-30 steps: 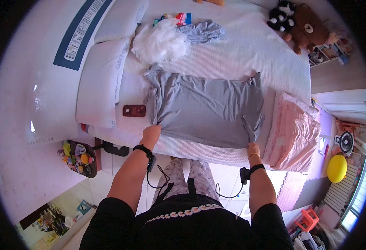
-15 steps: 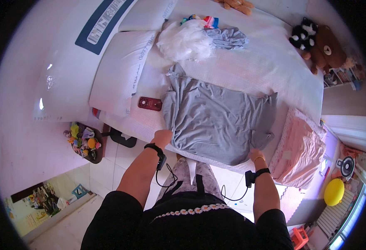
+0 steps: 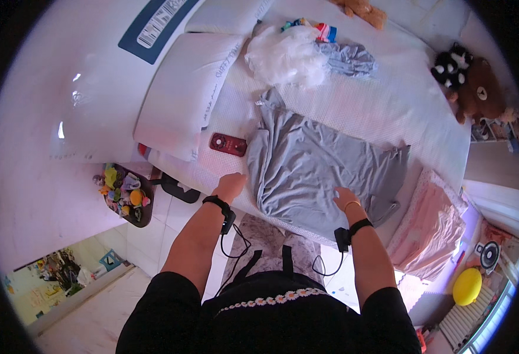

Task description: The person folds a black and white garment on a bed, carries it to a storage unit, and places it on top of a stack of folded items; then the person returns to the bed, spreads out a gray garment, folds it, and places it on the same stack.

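Observation:
A wrinkled grey garment [image 3: 318, 165] lies spread on the bed, with a small white tag at its far left corner. My left hand [image 3: 231, 185] is beside the garment's near left edge, over the mattress rim; its fingers are too small to make out. On the garment's near right part is my right hand [image 3: 346, 198], its thumb and fingers slightly apart and no fabric visibly pinched. Left of the garment, a dark red phone-like object [image 3: 228, 144] rests on the bed.
White pillows [image 3: 182, 94] lie at the left. Farther back are a white fluffy heap [image 3: 283, 56] and a crumpled grey-blue cloth [image 3: 351, 60]. Folded pink bedding [image 3: 429, 227] sits at the right, plush toys [image 3: 477, 88] at the far right. A toy-filled basket [image 3: 144, 215] stands left of the bed.
My right hand has left the garment's near right corner and moved in over the cloth. The garment's near hem lies differently. The view has shifted slightly.

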The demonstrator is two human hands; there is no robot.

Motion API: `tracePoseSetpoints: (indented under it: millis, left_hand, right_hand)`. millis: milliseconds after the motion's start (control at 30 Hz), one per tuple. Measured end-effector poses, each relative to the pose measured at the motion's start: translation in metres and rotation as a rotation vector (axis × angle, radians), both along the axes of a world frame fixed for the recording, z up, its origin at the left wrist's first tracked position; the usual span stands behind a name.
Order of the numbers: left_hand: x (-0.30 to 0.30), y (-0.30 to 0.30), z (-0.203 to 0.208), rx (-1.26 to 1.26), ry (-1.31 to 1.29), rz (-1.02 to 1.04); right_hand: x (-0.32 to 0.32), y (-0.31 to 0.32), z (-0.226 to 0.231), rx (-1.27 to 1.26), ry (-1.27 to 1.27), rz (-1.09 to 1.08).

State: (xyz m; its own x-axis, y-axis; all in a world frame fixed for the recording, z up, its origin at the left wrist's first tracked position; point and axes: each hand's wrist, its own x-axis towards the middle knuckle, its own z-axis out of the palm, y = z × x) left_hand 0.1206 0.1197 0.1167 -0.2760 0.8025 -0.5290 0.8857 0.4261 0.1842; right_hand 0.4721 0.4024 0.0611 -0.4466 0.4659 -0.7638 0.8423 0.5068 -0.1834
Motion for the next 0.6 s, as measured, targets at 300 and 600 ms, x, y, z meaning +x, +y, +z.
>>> tracePoseSetpoints:
  millis: [300,600]
  left_hand:
    - [-0.039,0.015,-0.050,-0.072,-0.101,-0.055]
    - [-0.061,0.060,-0.096,0.142,-0.151,-0.030]
  right_hand:
    - [-0.086,-0.042,-0.039,-0.084,-0.201,-0.032]
    - [-0.186,-0.024,-0.099,0.020,-0.128,-0.141]
